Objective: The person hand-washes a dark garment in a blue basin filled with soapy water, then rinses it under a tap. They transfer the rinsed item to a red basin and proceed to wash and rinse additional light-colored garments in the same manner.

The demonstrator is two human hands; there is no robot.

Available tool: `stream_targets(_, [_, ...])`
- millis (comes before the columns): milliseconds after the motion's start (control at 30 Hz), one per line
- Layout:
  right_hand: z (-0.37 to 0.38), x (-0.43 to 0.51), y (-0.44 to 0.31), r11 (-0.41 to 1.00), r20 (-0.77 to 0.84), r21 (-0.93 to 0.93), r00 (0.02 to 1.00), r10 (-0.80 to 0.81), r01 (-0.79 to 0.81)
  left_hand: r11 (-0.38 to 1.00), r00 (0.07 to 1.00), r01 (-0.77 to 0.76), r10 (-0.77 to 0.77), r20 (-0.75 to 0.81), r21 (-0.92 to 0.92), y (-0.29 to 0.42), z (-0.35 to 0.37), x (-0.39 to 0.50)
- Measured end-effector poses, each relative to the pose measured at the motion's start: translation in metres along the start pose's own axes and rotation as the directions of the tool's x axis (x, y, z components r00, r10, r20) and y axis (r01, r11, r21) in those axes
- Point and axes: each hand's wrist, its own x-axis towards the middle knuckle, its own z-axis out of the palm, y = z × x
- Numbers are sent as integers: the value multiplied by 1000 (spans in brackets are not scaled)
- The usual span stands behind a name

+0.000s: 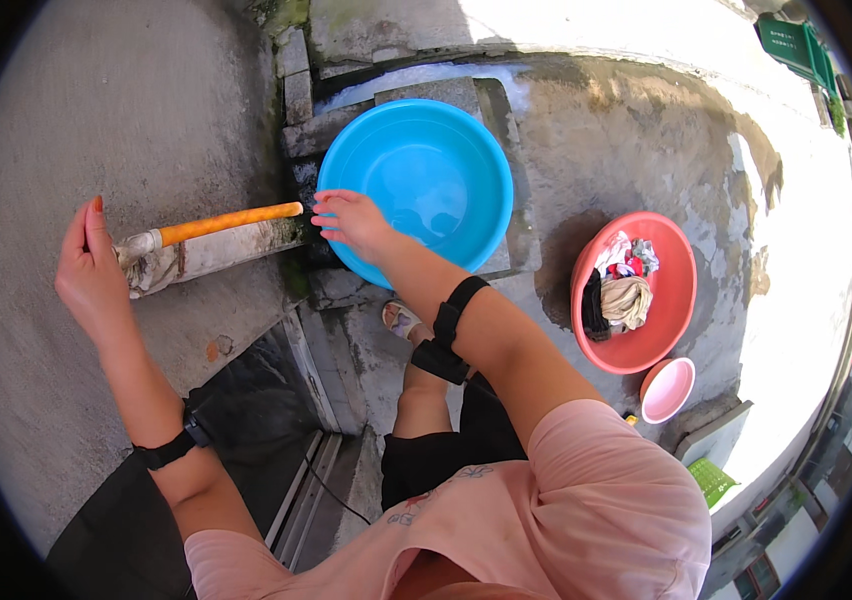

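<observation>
My left hand (95, 262) is raised at the left, beside the pipe fitting at the base of an orange hose (231, 223); the fingers partly hide each other, and any hold on the fitting cannot be made out. The hose runs rightward above a stained white pipe (219, 255) and ends near my right fingertips. Over the left rim of a round blue plastic basin (497, 217) is my right hand (351, 221), its fingers apart and nothing in them. The basin holds what looks like clear water and stands on stone slabs.
Right of me, an oval red plastic tub (666, 322) holds crumpled clothes (626, 301), with a small pink basin (670, 390) beside it. A green basket (711, 480) lies lower right. A wet channel (426, 75) runs behind the blue basin; a concrete wall (110, 97) rises at left.
</observation>
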Motion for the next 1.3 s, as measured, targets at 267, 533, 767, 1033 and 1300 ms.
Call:
stream_targets(267, [18, 53, 26, 920, -61, 376, 993, -97, 113, 835, 910, -334, 164, -380, -438, 16, 31, -81])
stream_targets(533, [18, 84, 34, 971, -120, 40, 966, -228, 234, -157, 534, 798, -263, 803, -582, 13, 223, -173])
stream_targets(767, [21, 49, 39, 781, -29, 625, 999, 43, -16, -565, 323, 814, 245, 914, -136, 18, 295, -139])
stream_targets(1033, [34, 83, 33, 748, -285, 602, 950, -124, 278, -707, 310, 620, 619, 722, 341, 27, 318, -179])
stream_targets(1300, [-9, 90, 54, 350, 114, -687, 570, -814, 637, -183, 115, 978, 66, 991, -101, 32, 324, -145])
